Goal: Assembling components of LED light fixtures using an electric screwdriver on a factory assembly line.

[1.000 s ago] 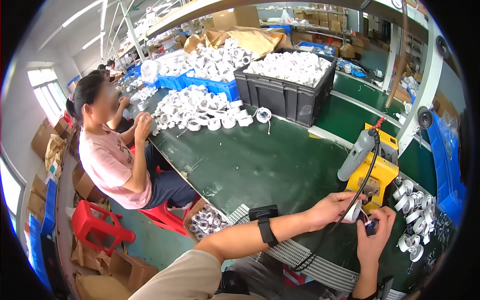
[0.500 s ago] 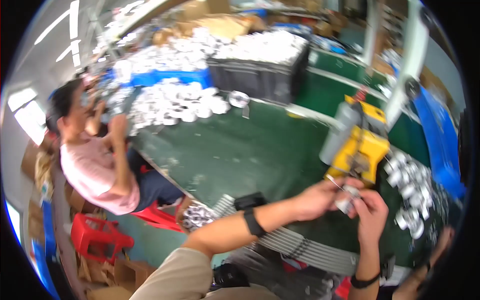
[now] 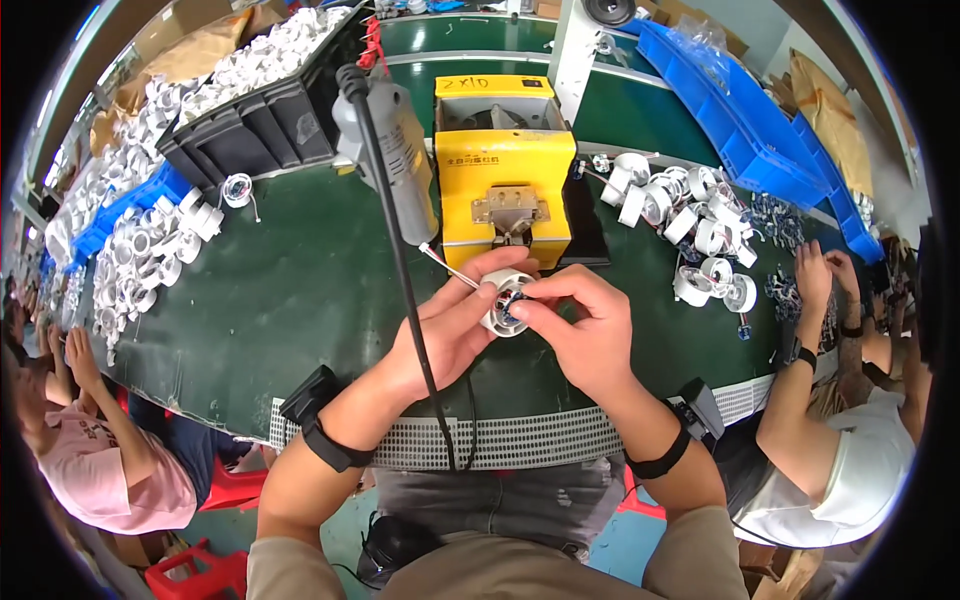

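Both my hands meet in front of a yellow machine (image 3: 505,180), above the green table. My left hand (image 3: 445,330) is closed round the side of a small white round housing (image 3: 507,331), its open face turned up. A thin lead (image 3: 450,268) with a pale end sticks out past my left fingers towards the machine. My right hand (image 3: 590,325) pinches a small dark circuit board (image 3: 513,299) between thumb and forefinger, at the housing's opening. Wires show inside the housing; how the board sits there is partly hidden by my fingertips.
A grey cylindrical tool (image 3: 400,165) with a black cable (image 3: 395,250) stands left of the machine. White housings (image 3: 712,236) lie right, more (image 3: 140,255) left, beside a black crate (image 3: 265,140). Blue bins (image 3: 735,125) stand far right. Co-workers (image 3: 110,455) (image 3: 845,470) sit at both sides.
My view has swung to the right and steadied, so the machine and my hands now sit mid-picture. The housing stays in my hands, and its open face now shows clearly.
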Available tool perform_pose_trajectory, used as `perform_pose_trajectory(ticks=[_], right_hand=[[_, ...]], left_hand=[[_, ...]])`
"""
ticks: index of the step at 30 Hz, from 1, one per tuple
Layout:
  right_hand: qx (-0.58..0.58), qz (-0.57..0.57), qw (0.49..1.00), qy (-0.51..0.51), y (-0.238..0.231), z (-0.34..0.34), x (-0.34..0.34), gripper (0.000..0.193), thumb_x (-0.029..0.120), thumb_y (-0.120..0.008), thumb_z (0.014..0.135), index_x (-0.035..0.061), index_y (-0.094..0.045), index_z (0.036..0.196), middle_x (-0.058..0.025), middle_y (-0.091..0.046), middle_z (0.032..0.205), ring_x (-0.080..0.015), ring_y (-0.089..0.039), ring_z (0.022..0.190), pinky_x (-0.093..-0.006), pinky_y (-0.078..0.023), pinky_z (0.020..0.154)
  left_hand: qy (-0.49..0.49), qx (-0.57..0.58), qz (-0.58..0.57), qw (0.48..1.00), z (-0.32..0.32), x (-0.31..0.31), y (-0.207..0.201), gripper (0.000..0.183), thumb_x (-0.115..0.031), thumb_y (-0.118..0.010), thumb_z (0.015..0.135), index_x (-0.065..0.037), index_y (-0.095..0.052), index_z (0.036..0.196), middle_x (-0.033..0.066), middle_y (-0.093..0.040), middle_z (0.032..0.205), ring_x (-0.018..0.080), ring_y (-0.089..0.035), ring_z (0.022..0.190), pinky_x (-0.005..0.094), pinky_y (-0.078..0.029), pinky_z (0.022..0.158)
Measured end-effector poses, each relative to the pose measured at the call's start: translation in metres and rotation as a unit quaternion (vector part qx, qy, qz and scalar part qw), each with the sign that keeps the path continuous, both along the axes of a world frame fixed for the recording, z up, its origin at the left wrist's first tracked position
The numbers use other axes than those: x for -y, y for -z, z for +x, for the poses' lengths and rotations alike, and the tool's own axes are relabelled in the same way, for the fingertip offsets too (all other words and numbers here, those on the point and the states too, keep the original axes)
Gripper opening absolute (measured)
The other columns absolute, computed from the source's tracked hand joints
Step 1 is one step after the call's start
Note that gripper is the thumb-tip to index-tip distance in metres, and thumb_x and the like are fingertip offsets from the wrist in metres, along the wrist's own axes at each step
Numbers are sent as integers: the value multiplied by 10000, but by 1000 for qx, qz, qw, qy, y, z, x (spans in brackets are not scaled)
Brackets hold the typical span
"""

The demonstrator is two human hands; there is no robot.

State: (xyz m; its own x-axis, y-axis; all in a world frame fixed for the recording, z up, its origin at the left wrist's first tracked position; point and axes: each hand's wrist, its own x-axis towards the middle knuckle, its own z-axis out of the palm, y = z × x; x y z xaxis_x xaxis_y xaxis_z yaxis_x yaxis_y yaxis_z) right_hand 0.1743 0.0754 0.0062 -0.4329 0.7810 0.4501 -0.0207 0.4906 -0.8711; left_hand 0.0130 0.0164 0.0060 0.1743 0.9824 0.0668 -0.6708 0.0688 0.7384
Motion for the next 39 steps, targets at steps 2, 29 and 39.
perform_pose_trajectory(ticks=[2,29,39], right_hand=[[-6,-25,1000,0,1,0,1,166,-67,-729,757,-14,-661,898,-65,-662,840,-92,-613,767,-223,-489,700],[61,76,993,69,-22,-46,-14,374,25,-600,858,-23,-509,1217,-111,-577,1122,-200,-585,1016,-335,-454,912],[-115,0,993,-32,-30,-114,-14,429,57,-603,892,6,-390,1261,-48,-578,910,-134,-588,806,-270,-490,752]], left_hand=[[8,1,6,1000,0,0,0,440,-193,-382,1002,-30,-331,1408,145,-428,1375,256,-450,1253,396,-353,1061],[-90,-260,-24,961,-6,-5,14,246,-86,-487,931,-18,-552,1158,73,-600,850,121,-608,687,271,-547,578],[-41,-264,-37,963,-6,-21,37,287,-45,-495,896,66,-522,1159,166,-589,1105,267,-647,938,348,-607,658]])
